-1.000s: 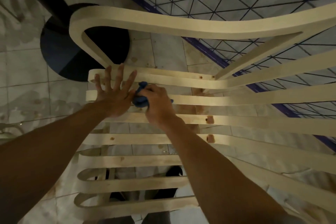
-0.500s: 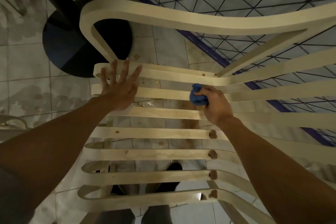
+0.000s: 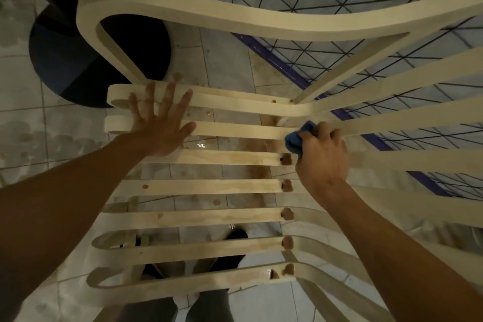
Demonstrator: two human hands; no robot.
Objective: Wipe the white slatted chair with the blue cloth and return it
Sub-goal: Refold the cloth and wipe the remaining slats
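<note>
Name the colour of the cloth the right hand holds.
The bunched cloth is blue; head view shows it.

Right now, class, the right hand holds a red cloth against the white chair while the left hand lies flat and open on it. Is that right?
Not quite. The head view shows the cloth is blue, not red. The rest stands: the right hand holds it against the white chair while the left hand lies flat and open on it.
</note>
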